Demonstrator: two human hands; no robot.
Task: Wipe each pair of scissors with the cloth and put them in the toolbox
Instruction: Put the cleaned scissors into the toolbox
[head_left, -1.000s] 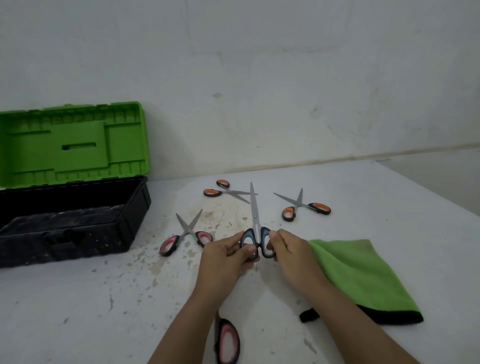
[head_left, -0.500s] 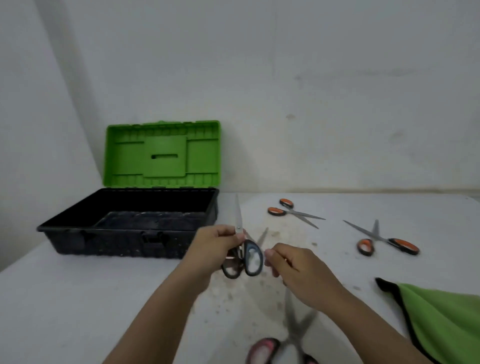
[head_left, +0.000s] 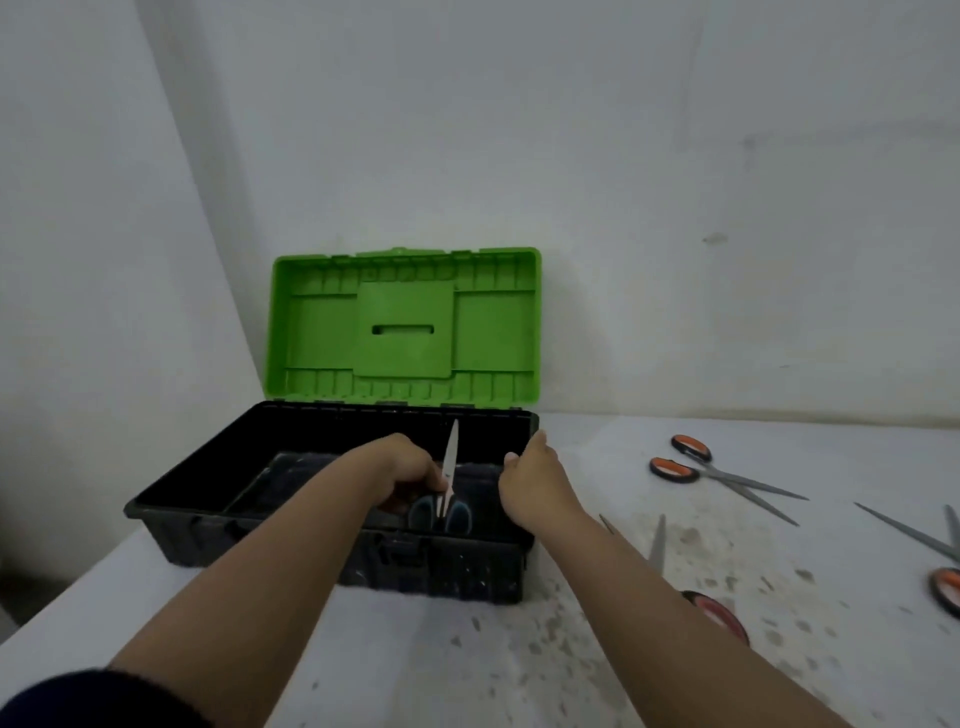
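Change: left hand (head_left: 405, 475) has carried blue scissors (head_left: 448, 486) into toolbox (head_left: 332, 540), gripping them
Right hand (head_left: 532, 480): empty, loose, beside toolbox
Meaning: one pair nearly stowed

Open black plastic toolbox (head_left: 218, 470) with upright green lid (head_left: 405, 322) blocking the rear; left half of tray free, right half taken by both hands and blue-handled scissors (head_left: 447, 488).

I see the black toolbox (head_left: 218, 512) open, green lid (head_left: 405, 327) upright. Blue-handled scissors (head_left: 448, 486) stand inside, blades closed, tip up. Two orange-handled pairs (head_left: 719, 473) (head_left: 935, 561) and a pink-handled pair (head_left: 696, 592) lie right of it.
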